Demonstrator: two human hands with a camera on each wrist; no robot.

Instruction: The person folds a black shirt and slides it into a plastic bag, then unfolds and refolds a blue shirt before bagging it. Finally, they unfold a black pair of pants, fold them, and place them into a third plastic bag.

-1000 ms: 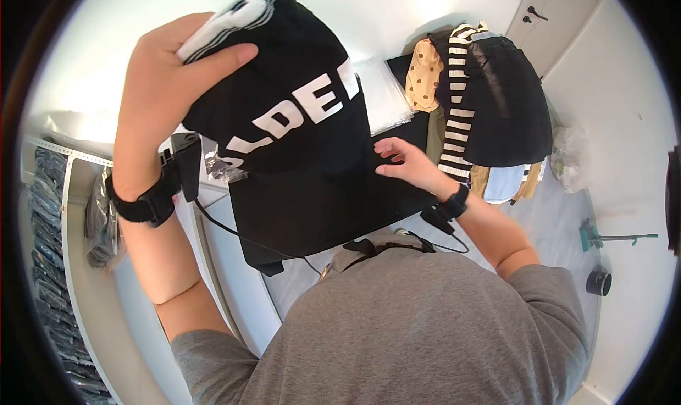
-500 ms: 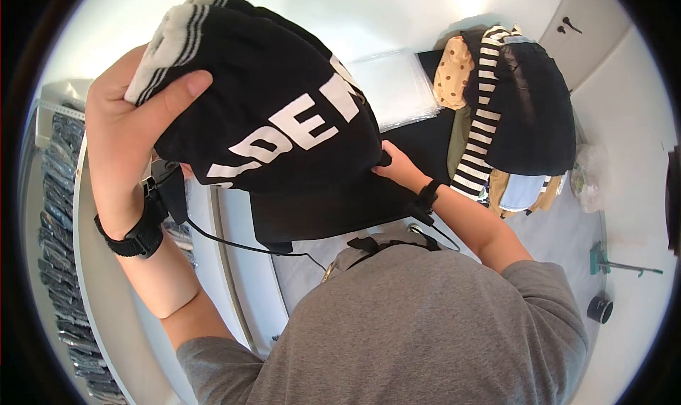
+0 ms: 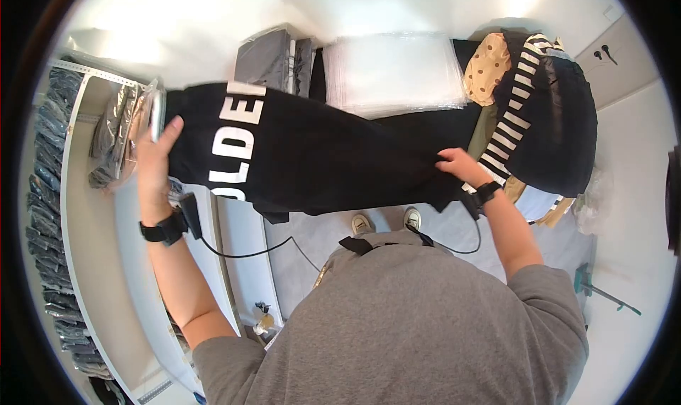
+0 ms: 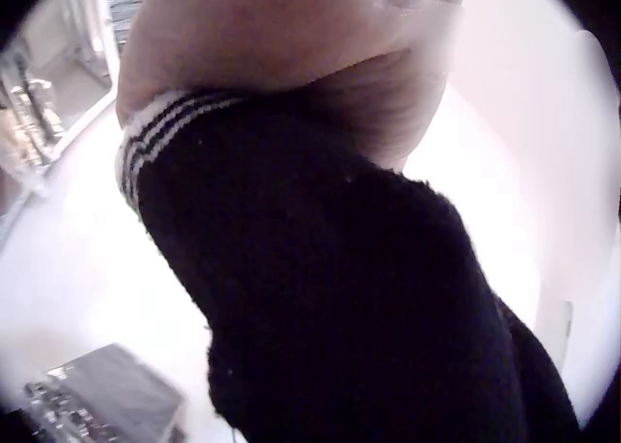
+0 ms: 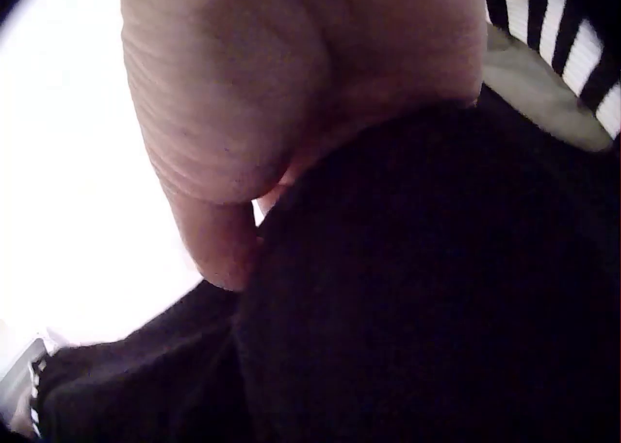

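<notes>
A black garment (image 3: pixel 312 150) with large white letters is stretched sideways in front of the body. My left hand (image 3: pixel 152 167) grips its left end at a white band with dark stripes, thumb on the near face. That striped band (image 4: pixel 155 137) shows beside the palm in the left wrist view, with the black cloth hanging below. At the other end my right hand (image 3: pixel 464 167) pinches the cloth. In the right wrist view, the thumb (image 5: pixel 228 254) presses against the black fabric and the other fingers are mostly hidden behind it.
Behind the garment lie a stack of clear plastic bags (image 3: pixel 394 71) and grey packed clothes (image 3: pixel 262 59). Clothes are heaped at the right, including a black piece (image 3: pixel 557 121) and a striped one (image 3: pixel 514 121). A shelf (image 3: pixel 78 213) of bagged items stands left.
The garment has come down from a bunched, raised position and is now spread wide. My left hand has lowered; my right hand has moved right and taken hold of the cloth.
</notes>
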